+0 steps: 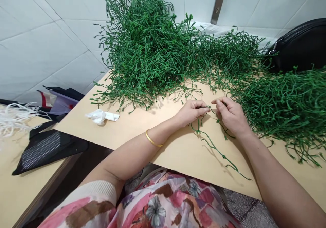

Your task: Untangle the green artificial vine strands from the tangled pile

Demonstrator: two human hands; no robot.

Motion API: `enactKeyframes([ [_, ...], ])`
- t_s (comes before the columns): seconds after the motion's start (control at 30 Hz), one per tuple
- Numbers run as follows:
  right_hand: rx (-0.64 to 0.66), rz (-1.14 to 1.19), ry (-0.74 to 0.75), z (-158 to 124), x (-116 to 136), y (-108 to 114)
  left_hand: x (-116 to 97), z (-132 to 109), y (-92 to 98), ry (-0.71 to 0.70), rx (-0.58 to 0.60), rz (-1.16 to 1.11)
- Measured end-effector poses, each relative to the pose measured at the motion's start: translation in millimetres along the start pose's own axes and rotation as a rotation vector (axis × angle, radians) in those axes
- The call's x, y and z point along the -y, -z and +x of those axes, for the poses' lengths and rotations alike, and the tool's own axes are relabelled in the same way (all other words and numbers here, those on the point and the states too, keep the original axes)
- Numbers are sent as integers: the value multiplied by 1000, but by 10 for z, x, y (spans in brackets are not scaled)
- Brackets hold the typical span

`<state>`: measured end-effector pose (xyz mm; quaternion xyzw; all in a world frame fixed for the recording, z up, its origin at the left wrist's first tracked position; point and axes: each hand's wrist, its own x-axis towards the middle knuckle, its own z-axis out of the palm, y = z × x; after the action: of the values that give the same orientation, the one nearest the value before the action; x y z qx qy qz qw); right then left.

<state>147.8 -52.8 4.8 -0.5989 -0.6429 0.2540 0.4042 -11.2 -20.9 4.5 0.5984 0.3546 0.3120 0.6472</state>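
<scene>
My left hand (191, 112) is closed in a pinch on a thin green plastic plant stem, close to the middle of the table. A hand's width to its right, my right hand (230, 115) also pinches at green strands, thumb against bent fingers. A short piece of stem (211, 108) runs across the gap between them. Below the hands a longer branched green stem (216, 149) trails over the table towards the front edge. Where it joins the held piece is hidden by my fingers.
A tall heap of green plastic stems (150, 48) fills the back of the table (134, 129). Another pile (287, 102) lies right of my right arm. A crumpled white tissue (102, 116) rests at left. A black bag (300, 48) stands back right; white strands (17, 117) lie far left.
</scene>
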Motion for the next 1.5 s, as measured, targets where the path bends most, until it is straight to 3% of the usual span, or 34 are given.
enactKeyframes([
  [0.2,106,-186,235,-33,24,-95,-14,-12,-12,18,-54,-59],
  [0.4,139,-279,151,-65,84,-82,-17,-11,3,47,-13,14],
  [0.57,24,-312,198,-48,36,-67,-44,-14,-10,102,-15,1],
  [0.7,17,-170,155,-36,41,-70,-35,-14,-23,79,-12,15],
  [0.9,121,187,-112,-23,33,-55,-69,-24,-48,83,-27,69],
  [1.07,175,257,-202,-30,36,-47,-57,-19,-36,47,-75,150],
  [1.5,182,136,-91,-47,61,-30,-41,-14,-3,10,-65,180],
])
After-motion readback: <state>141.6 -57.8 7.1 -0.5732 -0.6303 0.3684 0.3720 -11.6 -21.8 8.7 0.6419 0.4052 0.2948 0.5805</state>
